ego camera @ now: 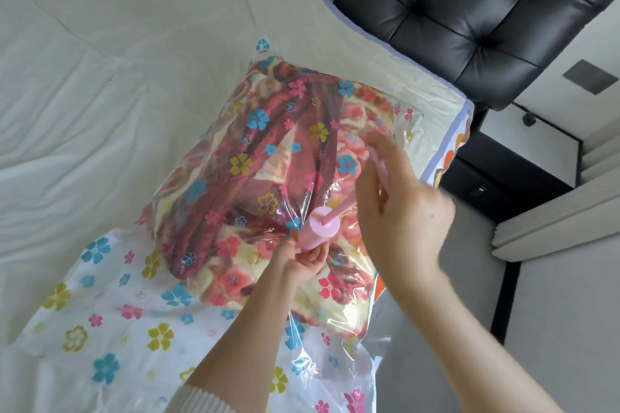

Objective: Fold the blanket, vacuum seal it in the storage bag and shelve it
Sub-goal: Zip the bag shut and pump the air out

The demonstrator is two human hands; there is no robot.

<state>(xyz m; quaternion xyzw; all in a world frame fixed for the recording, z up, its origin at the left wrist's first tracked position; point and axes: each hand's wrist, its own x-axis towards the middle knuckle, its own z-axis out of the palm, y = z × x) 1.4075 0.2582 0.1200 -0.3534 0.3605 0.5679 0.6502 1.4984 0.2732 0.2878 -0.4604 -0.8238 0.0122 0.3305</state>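
Note:
A clear storage bag (110, 322) printed with blue, pink and yellow flowers lies on the bed. Inside it is the folded blanket (261, 157), maroon, cream and pink, bulging under the plastic. A pink hand pump (317, 228) stands on the bag over the blanket. My left hand (307, 263) grips the base of the pump against the bag. Higher up, my right hand (399, 211) holds the pump's pink handle, pulled up away from the barrel; it looks blurred.
The bed has a cream-white cover (100, 94). A black tufted headboard (469, 10) runs along the far right side. Beyond the bed's right edge are a dark nightstand (503, 174) and pale curtains (553, 221).

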